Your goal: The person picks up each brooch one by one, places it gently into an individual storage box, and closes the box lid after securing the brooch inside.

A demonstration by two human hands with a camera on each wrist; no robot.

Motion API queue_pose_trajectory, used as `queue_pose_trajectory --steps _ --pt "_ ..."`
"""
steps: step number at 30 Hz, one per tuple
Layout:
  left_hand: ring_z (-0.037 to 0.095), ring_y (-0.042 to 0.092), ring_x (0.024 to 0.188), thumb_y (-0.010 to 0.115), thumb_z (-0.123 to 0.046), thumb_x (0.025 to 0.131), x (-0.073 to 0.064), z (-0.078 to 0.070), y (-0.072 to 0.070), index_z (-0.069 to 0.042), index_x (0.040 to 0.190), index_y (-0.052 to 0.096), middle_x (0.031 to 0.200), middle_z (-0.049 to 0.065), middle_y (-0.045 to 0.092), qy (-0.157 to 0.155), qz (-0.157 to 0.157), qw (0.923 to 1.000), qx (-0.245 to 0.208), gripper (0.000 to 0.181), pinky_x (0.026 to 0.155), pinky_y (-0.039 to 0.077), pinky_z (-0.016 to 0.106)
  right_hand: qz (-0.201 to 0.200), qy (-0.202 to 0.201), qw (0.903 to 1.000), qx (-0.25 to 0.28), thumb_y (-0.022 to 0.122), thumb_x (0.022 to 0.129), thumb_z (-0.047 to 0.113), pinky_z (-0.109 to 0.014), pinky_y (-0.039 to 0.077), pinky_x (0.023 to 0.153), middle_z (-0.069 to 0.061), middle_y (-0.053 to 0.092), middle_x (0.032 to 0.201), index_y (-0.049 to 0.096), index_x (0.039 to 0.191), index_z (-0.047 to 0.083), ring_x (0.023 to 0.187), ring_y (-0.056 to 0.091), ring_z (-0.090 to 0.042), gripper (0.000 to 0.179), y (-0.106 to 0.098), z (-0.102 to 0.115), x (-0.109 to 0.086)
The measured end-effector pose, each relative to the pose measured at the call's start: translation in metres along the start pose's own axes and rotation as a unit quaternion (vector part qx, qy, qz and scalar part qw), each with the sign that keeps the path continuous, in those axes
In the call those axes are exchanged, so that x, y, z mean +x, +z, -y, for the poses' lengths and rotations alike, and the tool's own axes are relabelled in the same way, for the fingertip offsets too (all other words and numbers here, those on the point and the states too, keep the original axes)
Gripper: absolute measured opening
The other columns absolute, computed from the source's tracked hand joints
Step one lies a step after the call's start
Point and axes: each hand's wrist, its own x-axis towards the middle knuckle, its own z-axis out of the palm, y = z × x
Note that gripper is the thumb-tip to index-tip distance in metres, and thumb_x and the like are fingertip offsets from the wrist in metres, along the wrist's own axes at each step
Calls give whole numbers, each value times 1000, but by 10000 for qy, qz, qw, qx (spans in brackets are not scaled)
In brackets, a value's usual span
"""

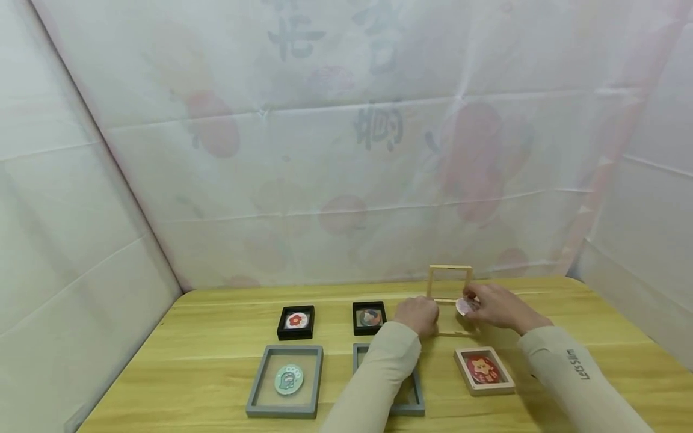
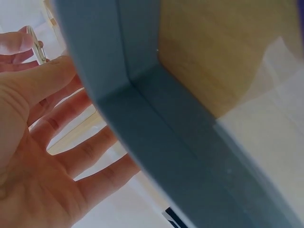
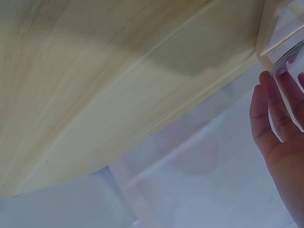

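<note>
A light wooden display frame [image 1: 451, 266] stands opened at the back right, one half upright and the other low on the table. My left hand [image 1: 417, 315] grips its left side; in the left wrist view the left hand [image 2: 61, 137] is partly covered by a grey frame [image 2: 142, 137]. Between thumb and fingers, my right hand [image 1: 498, 307] pinches a round badge [image 1: 463, 306] over the lower half. That badge [image 2: 36, 45] appears nearly edge-on in the left wrist view. The right wrist view catches the right hand [image 3: 285, 118] and the badge's rim [image 3: 288, 58] at its edge.
Two black frames [image 1: 296, 338] [image 1: 370, 331] holding round badges lie at the back. Nearer are a grey frame [image 1: 281, 411] with a green badge, another grey frame [image 1: 407, 410] under my left forearm, and a pale frame [image 1: 492, 390] with a red badge. A cloth wall [image 1: 325, 252] rises behind the table.
</note>
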Motion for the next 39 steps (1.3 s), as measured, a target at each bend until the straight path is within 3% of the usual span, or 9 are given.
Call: queue_pose_trajectory --steps 15,22,27,39 --pt "5 59 64 79 -27 89 -3 -1 -6 -23 72 72 78 -10 68 -39 20 9999 93 19 53 51 25 202 -14 9996 216 81 75 14 -37 48 68 -10 68 95 65 100 4 79 57 -19 31 6 12 12" --pt "5 57 61 79 -28 89 0 1 -1 -24 72 71 75 -11 67 34 -15 10000 82 19 51 48 24 261 -136 9994 196 81 76 13 -32 45 64 1 62 86 65 96 7 73 50 -12 26 10 15 15" --pt "4 57 61 78 -27 90 -1 0 -3 -24 76 73 76 -12 66 -59 93 9999 26 15 51 49 23 383 -112 9987 304 79 78 12 -30 41 60 4 54 79 65 92 7 69 45 -11 21 11 19 16" --pt "4 52 60 74 -26 94 0 -1 -2 -24 71 68 75 -12 63 -80 238 9996 101 24 50 47 25 494 -182 9981 321 80 78 10 -28 41 58 6 53 74 65 88 5 66 44 -8 19 19 20 17"
